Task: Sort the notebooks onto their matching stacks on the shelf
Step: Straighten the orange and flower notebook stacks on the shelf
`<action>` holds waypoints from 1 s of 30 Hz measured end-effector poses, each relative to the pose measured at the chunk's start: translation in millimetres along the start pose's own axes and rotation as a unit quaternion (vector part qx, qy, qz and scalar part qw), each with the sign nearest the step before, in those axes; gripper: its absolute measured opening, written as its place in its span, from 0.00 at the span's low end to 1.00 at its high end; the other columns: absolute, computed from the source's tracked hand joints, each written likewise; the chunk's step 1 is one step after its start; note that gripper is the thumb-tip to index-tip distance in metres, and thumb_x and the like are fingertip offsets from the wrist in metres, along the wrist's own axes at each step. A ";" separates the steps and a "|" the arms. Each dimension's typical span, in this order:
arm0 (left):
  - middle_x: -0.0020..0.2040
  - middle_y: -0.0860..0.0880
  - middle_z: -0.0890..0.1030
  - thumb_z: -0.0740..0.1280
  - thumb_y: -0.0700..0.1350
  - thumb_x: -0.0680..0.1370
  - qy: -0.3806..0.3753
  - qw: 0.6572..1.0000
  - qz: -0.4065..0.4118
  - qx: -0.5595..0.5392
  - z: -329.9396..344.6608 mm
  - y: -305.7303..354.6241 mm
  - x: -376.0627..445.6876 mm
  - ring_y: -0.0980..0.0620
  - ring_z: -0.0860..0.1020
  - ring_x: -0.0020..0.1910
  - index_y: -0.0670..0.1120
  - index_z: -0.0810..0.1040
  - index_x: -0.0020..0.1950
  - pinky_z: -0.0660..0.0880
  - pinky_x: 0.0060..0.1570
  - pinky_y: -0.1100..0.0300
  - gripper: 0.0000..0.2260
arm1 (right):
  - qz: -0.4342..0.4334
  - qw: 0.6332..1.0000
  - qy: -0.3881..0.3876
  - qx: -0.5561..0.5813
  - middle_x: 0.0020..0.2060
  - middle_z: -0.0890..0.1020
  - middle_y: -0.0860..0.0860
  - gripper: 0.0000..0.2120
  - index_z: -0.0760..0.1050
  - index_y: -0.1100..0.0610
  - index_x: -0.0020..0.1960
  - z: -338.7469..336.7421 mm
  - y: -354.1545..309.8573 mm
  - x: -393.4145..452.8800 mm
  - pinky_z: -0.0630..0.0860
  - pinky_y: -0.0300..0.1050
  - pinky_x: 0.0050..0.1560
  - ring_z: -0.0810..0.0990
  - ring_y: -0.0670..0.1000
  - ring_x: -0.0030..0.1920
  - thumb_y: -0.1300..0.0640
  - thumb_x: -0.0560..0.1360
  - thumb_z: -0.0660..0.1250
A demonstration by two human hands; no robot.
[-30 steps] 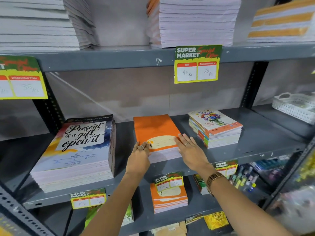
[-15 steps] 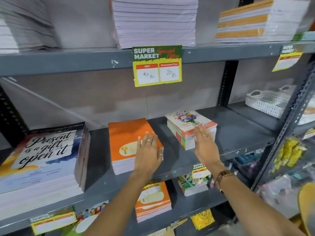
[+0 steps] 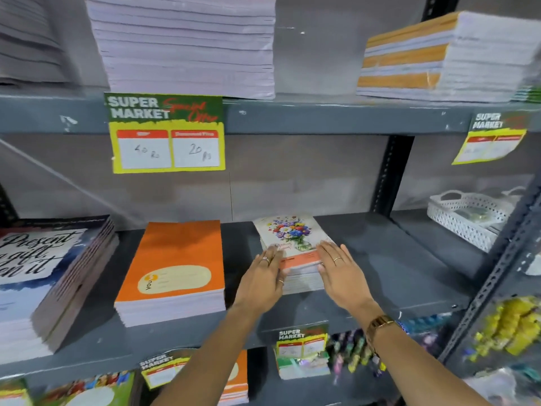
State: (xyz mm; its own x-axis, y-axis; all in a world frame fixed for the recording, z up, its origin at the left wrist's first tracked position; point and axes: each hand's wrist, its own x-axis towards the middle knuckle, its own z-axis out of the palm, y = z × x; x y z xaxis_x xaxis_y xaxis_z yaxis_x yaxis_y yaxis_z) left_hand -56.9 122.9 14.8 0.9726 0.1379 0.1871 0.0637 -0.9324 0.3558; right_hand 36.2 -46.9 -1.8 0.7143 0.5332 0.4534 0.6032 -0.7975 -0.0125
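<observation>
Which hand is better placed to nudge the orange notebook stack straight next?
Left hand: it rests on the floral stack's left edge, nearest the orange stack. The right hand is beyond.

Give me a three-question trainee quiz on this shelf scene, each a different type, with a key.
1. True or false: both hands rest on the orange stack.
2. Multiple choice: the floral stack stands where, relative to the orange stack? A. to its left B. to its right C. on the shelf above
3. Short answer: what sits at the far right of the same shelf level?

Key:
1. False; the left hand and right hand flank the floral stack.
2. B
3. A white perforated basket.
</observation>
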 end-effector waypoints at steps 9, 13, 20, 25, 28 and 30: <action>0.78 0.51 0.53 0.51 0.49 0.82 0.001 0.999 -0.025 -0.030 1.8 -1.1 12.5 0.44 0.66 0.71 0.51 0.56 0.75 0.70 0.65 0.50 0.21 | -0.007 0.999 0.027 0.044 0.51 0.85 0.56 0.34 0.80 0.62 0.55 6.4 9.0 4.9 0.63 0.47 0.62 0.83 0.56 0.51 0.50 0.82 0.35; 0.78 0.51 0.53 0.55 0.49 0.81 0.014 0.998 -0.030 -0.056 5.0 -1.3 10.6 0.46 0.68 0.69 0.51 0.55 0.75 0.72 0.63 0.50 0.23 | -0.027 0.998 0.039 0.051 0.51 0.84 0.56 0.34 0.80 0.61 0.55 6.6 10.9 5.4 0.66 0.46 0.61 0.83 0.56 0.51 0.50 0.81 0.36; 0.77 0.51 0.55 0.57 0.48 0.80 0.031 0.995 -0.035 -0.085 8.3 -2.0 8.7 0.46 0.69 0.69 0.51 0.56 0.75 0.73 0.63 0.51 0.23 | -0.037 0.994 0.094 0.045 0.49 0.85 0.58 0.20 0.80 0.64 0.54 13.1 14.0 8.8 0.63 0.49 0.61 0.84 0.58 0.48 0.57 0.74 0.53; 0.77 0.49 0.59 0.60 0.44 0.79 0.033 0.992 -0.044 -0.113 10.5 2.7 7.4 0.46 0.74 0.63 0.50 0.53 0.75 0.74 0.61 0.52 0.27 | -0.011 0.988 0.057 0.141 0.58 0.80 0.60 0.24 0.75 0.65 0.62 13.0 14.2 5.5 0.74 0.52 0.63 0.75 0.57 0.61 0.53 0.78 0.48; 0.70 0.48 0.69 0.64 0.45 0.78 0.045 0.977 -0.093 -0.188 20.5 7.7 3.0 0.47 0.73 0.65 0.49 0.47 0.76 0.72 0.63 0.50 0.33 | 0.095 0.968 0.014 0.231 0.73 0.65 0.59 0.30 0.58 0.64 0.74 13.3 17.3 -1.7 0.64 0.52 0.71 0.61 0.58 0.74 0.47 0.78 0.51; 0.69 0.48 0.72 0.65 0.46 0.77 0.050 0.963 -0.131 -0.230 28.3 9.8 1.3 0.46 0.72 0.67 0.47 0.44 0.76 0.69 0.66 0.47 0.36 | 0.151 0.957 -0.010 0.247 0.75 0.61 0.58 0.30 0.53 0.63 0.75 15.0 21.5 -5.5 0.59 0.52 0.73 0.57 0.57 0.75 0.49 0.80 0.56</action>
State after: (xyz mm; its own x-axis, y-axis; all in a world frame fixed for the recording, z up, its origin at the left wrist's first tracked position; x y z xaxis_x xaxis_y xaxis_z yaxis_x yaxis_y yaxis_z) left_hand -48.7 104.5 -7.4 0.9089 0.4011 0.1143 0.1759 -0.6171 0.7670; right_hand 50.6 -62.7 -18.0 0.8862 0.3084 0.3457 0.4588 -0.6874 -0.5630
